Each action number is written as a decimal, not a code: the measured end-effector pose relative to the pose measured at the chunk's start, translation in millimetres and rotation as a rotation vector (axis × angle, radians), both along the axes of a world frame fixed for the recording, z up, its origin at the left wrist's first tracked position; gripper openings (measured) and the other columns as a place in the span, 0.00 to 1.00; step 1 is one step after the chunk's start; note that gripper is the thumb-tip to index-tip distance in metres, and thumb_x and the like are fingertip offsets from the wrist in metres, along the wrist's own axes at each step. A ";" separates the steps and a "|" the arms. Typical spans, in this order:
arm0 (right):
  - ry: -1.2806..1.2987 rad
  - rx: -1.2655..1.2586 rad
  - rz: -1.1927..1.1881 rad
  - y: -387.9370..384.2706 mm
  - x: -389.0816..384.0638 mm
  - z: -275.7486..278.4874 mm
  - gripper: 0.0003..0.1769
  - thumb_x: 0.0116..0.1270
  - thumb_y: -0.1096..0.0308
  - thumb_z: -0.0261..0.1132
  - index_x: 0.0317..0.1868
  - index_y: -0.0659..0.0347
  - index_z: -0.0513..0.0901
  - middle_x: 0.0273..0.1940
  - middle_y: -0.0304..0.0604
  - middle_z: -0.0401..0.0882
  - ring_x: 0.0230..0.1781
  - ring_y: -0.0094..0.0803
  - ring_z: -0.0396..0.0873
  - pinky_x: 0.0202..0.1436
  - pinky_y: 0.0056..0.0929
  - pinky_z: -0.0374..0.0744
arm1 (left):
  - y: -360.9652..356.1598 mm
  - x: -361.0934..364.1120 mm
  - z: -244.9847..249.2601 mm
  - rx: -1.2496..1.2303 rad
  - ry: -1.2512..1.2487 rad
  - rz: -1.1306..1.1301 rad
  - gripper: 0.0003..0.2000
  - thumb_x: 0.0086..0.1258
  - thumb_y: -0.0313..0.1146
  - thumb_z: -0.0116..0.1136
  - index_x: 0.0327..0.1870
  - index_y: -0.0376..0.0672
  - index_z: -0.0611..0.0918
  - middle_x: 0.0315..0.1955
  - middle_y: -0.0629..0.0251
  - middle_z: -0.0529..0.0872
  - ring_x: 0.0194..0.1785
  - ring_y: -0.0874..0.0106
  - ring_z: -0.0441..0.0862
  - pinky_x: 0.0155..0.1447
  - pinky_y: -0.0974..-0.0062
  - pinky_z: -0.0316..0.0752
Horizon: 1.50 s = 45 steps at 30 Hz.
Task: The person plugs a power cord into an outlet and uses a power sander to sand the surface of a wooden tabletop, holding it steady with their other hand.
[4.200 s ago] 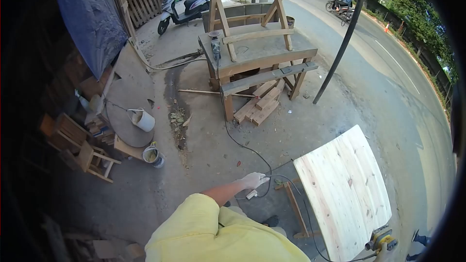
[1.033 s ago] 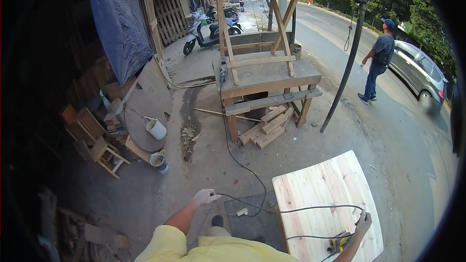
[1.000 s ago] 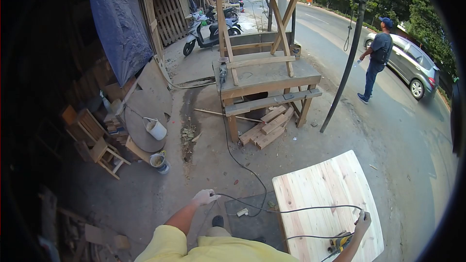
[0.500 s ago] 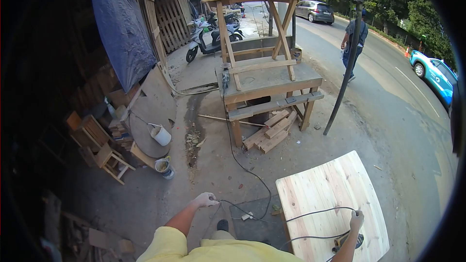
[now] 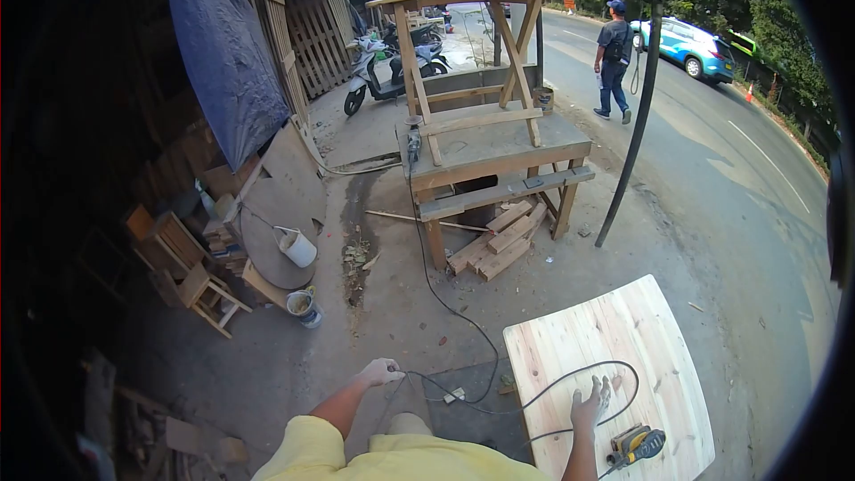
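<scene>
My left hand (image 5: 383,371) is closed around a thin black power cord (image 5: 636,380) at the lower middle of the head view. From there the cord runs right and makes a wide loop over a pale wooden panel (image 5: 614,330). My right hand (image 5: 590,403) is over the panel inside that loop, fingers spread and holding nothing. Just right of the right wrist, a yellow-and-black power sander (image 5: 637,447) rests on the panel, with the cord leading toward its rear end.
Ahead stands a wooden workbench (image 5: 499,142) bearing an upturned table frame (image 5: 521,62), with wood blocks (image 5: 508,240) beneath. A metal pole (image 5: 637,134) rises at right. Buckets (image 5: 303,307) and a small chair (image 5: 200,285) are at left. A person (image 5: 613,62) walks along the road.
My right hand has let go of the cord and moved left, its fingers spreading. The cord now loops over the panel, and the sander is uncovered. The passer-by has walked farther away.
</scene>
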State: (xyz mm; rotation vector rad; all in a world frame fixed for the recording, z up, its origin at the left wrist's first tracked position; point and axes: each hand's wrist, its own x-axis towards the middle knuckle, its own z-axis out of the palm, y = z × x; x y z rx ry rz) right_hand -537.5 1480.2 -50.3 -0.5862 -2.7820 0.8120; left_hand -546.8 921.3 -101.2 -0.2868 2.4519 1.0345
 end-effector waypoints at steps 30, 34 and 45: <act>-0.078 -0.198 -0.006 -17.3 82.5 -18.2 0.32 0.59 0.70 0.73 0.65 0.64 0.77 0.74 0.63 0.66 0.77 0.60 0.62 0.79 0.53 0.61 | 18.0 -12.5 -18.6 -0.113 -0.109 -0.130 0.22 0.66 0.53 0.67 0.51 0.45 0.88 0.47 0.52 0.91 0.53 0.55 0.88 0.59 0.61 0.80; -0.191 -0.212 0.010 -13.2 90.1 -36.9 0.34 0.59 0.67 0.74 0.67 0.65 0.77 0.72 0.65 0.69 0.76 0.58 0.63 0.80 0.51 0.62 | 20.3 -17.3 -19.2 -0.110 -0.089 -0.144 0.22 0.66 0.53 0.67 0.50 0.44 0.88 0.47 0.52 0.91 0.53 0.55 0.88 0.59 0.61 0.80; -0.417 -0.220 0.126 -16.0 90.4 -28.5 0.40 0.61 0.55 0.74 0.71 0.63 0.75 0.76 0.69 0.62 0.83 0.61 0.50 0.84 0.51 0.54 | 35.5 -28.5 -17.1 -0.143 -0.097 -0.241 0.21 0.67 0.50 0.66 0.51 0.44 0.87 0.50 0.51 0.90 0.56 0.54 0.86 0.62 0.60 0.78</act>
